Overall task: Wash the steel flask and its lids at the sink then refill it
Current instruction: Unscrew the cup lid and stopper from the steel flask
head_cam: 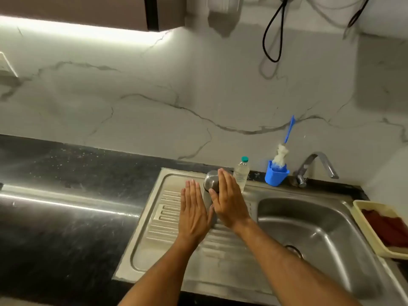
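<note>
On the ribbed drainboard of the stainless steel sink (pixel 141 246), the rounded steel flask (pixel 210 181) stands upright between two flat hands. The left hand (pixel 193 214) has straight fingers held together and sits just beside the flask's left side; whether it touches the metal cannot be told. The right hand (pixel 228 202) is likewise straight-fingered, its palm facing the flask's right side and its thumb lying against the body. Neither hand curls round anything.

The step in hand looks like taking up the flask to begin washing. Done well, it calls for both palms closing evenly on the smooth body so the flask lifts straight and does not skid on the ridges, then a short carry to the right into the deep sink basin (pixel 313 230) under the bent chrome tap (pixel 318 165). The cap probably needs unscrewing first, one hand steadying the body.

Counted: one flask, its lids not separately visible; one clear plastic bottle with a green cap (pixel 241 173) just behind it; one blue plastic holder (pixel 276 176) holding one blue-handled bottle brush (pixel 281 154); one tap; one cream tray with red contents (pixel 362 219) on the dark counter (pixel 66 217); two hands.
</note>
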